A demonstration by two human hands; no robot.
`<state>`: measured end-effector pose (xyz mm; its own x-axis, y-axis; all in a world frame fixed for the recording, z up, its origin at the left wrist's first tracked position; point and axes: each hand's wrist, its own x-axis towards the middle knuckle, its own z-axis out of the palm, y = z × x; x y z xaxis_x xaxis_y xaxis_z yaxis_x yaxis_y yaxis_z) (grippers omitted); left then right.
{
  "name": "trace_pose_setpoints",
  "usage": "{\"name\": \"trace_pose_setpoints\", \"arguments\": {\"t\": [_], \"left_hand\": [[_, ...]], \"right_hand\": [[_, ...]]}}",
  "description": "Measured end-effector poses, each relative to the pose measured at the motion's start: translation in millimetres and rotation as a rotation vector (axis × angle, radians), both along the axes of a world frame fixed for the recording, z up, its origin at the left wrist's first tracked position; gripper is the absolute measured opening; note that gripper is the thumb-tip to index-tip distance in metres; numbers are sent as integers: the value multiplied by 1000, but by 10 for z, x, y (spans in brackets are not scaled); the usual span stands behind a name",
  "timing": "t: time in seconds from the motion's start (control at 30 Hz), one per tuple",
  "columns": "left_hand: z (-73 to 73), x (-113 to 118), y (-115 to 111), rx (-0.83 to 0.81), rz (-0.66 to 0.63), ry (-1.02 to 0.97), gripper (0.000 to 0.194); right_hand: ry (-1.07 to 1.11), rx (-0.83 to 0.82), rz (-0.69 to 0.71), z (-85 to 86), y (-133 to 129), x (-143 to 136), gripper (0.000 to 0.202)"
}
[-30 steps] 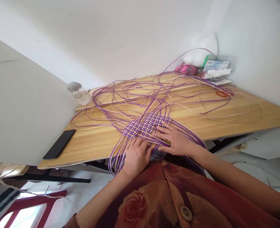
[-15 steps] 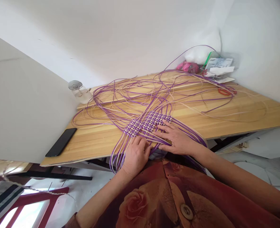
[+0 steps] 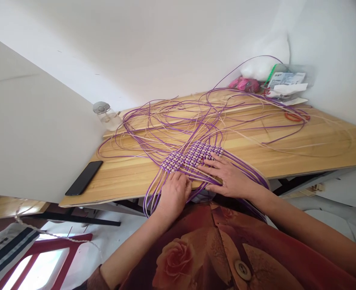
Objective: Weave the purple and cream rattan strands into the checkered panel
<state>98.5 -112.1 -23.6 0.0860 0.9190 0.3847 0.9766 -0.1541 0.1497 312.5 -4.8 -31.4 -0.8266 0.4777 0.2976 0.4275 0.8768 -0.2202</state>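
Observation:
A checkered woven piece of purple and cream strands lies near the front edge of the wooden table. My left hand is at its near left edge, fingers curled and thumb pressed in on strands there; exactly which ones is hidden. Spread over the right part of the weave, my right hand lies flat with its fingers apart, the fingertips touching the weave and the loose strands beside it. Long purple strands bend off the right side and hang over the table edge. Others fan out behind the weave in loose loops.
A black phone lies at the table's left. Behind it stands a clear bottle with a grey lid. At the back right are a pink bundle, plastic-wrapped papers and orange-handled scissors. Walls border the table.
The whole view has shifted slightly, so everything sits a little further right. My left fingers have drawn in a little at the weave's near edge; my right hand stays spread.

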Motion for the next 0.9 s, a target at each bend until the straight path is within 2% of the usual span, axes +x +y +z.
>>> {"name": "trace_pose_setpoints", "arguments": {"t": [0.2, 0.33, 0.57, 0.67, 0.77, 0.9], "left_hand": [[-9, -10, -83, 68, -123, -121, 8], [-44, -8, -139, 116, -163, -118, 8], [-79, -71, -247, 94, -77, 72, 8], [-89, -89, -293, 73, -42, 82, 9], [-96, -81, -320, -26, -5, -95, 10], [-78, -58, -332, -196, 113, -407, 10]], "right_hand": [[66, -87, -41, 26, -15, -5, 68], [52, -85, -46, 31, -21, 3, 67], [-6, -32, -22, -2, -2, 4, 68], [-8, -20, -20, -4, -4, 2, 67], [-3, -17, -17, -1, -6, 3, 67], [-11, -19, -12, 0, 1, 6, 67]]}}
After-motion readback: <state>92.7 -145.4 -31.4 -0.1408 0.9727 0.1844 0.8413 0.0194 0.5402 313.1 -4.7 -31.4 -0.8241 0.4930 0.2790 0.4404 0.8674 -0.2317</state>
